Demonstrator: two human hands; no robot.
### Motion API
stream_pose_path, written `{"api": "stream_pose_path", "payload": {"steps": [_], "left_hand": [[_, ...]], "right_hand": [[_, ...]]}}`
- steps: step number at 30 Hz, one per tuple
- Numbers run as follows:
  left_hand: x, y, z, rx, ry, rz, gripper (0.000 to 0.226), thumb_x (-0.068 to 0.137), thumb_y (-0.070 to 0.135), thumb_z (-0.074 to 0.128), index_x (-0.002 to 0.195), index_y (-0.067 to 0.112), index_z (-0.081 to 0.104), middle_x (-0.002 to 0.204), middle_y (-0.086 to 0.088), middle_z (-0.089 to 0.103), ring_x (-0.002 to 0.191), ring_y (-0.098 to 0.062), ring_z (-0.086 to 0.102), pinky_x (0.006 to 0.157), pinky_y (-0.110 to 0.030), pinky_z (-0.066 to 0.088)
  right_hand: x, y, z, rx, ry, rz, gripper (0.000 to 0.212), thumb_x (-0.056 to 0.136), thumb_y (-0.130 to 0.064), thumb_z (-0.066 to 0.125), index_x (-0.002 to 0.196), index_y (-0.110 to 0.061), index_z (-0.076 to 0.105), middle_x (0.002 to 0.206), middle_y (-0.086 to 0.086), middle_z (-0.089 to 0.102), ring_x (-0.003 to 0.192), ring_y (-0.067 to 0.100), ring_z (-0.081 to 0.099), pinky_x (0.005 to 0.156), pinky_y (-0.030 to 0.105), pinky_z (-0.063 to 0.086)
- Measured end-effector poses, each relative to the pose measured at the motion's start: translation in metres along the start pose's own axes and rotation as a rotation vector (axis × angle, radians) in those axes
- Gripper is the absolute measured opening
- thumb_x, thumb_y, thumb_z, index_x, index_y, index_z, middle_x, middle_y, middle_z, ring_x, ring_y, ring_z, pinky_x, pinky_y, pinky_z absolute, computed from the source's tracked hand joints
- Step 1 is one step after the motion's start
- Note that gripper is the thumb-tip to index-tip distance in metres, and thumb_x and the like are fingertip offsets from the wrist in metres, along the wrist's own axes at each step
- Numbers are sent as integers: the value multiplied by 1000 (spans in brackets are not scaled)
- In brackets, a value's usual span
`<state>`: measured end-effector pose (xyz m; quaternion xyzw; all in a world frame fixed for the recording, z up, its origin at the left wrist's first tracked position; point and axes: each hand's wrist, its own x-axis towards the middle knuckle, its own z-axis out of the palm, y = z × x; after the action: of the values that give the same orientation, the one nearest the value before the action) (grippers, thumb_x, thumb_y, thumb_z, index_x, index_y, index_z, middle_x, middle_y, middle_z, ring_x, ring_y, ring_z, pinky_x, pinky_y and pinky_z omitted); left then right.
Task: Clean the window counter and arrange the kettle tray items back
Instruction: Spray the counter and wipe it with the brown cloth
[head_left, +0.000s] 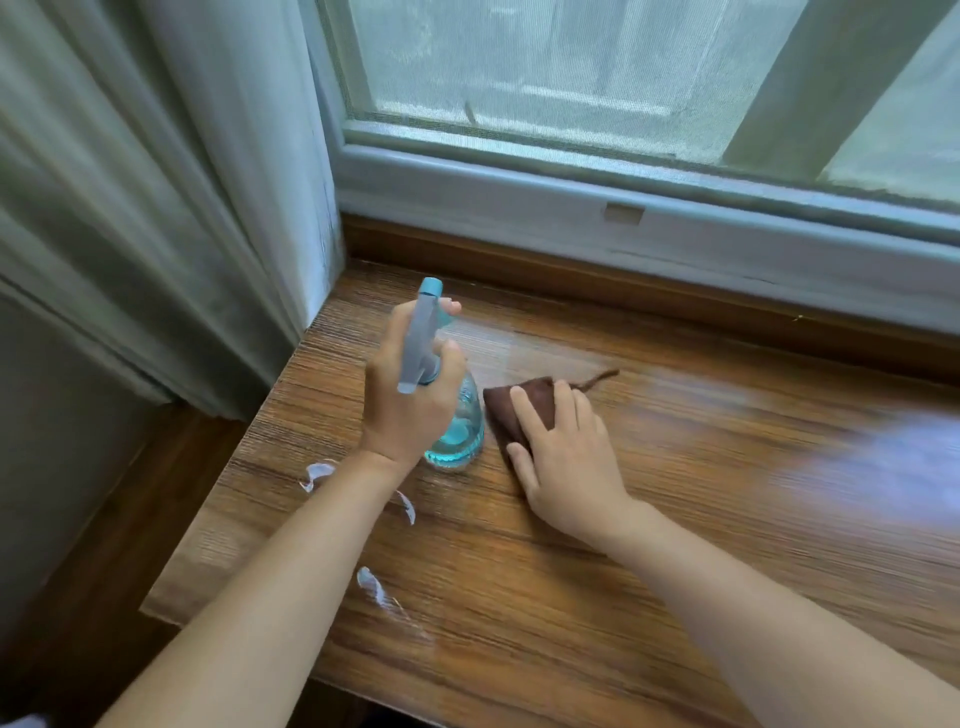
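My left hand (410, 395) grips the neck of a clear spray bottle (460, 431) with blue liquid and a light blue nozzle head; one finger curls round its trigger. The bottle is upright at the left end of the wooden window counter (701, 493). Just to its right, my right hand (566, 457) presses flat on a folded brown cloth (524, 405) lying on the counter. White streaks (384, 592) mark the wood near the front left corner. No kettle or tray is in view.
A grey curtain (156, 208) hangs at the left, touching the counter's end. The window frame (623, 208) runs along the back. The counter's left edge drops to a wooden floor (104, 545).
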<state>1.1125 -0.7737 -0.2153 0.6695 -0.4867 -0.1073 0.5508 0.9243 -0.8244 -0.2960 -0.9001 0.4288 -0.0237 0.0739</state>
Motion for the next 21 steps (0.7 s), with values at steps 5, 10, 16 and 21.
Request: {"api": "stream_pose_path", "payload": {"steps": [5, 10, 16, 21], "left_hand": [[-9, 35, -25, -8, 76, -63, 29, 97, 11, 63, 124, 21, 56, 120, 7, 64, 95, -25, 73, 78, -45, 64], [-16, 47, -49, 111, -99, -166, 24, 94, 24, 63, 117, 31, 59, 102, 8, 64, 87, -27, 71, 78, -52, 60], [-27, 36, -84, 126, -114, -300, 26, 94, 15, 64, 115, 30, 59, 103, 2, 64, 90, -28, 71, 82, -53, 60], [-32, 25, -106, 55, -151, -381, 27, 91, 7, 63, 106, 30, 60, 101, 2, 67, 90, -24, 71, 74, -40, 61]], "right_hand": [[60, 4, -5, -29, 27, 87, 59, 100, -52, 38, 152, -25, 31, 138, 21, 43, 119, 40, 43, 100, 51, 38], [150, -4, -6, -10, -78, 272, 60, 103, -52, 36, 155, -24, 26, 151, 29, 32, 132, 48, 35, 109, 55, 29], [154, -20, -7, -12, -77, 335, 59, 99, -51, 40, 152, -26, 29, 150, 30, 32, 131, 49, 35, 107, 55, 30], [100, -36, -9, 71, -44, 199, 58, 94, -48, 45, 150, -34, 34, 141, 20, 39, 125, 42, 38, 105, 52, 33]]}}
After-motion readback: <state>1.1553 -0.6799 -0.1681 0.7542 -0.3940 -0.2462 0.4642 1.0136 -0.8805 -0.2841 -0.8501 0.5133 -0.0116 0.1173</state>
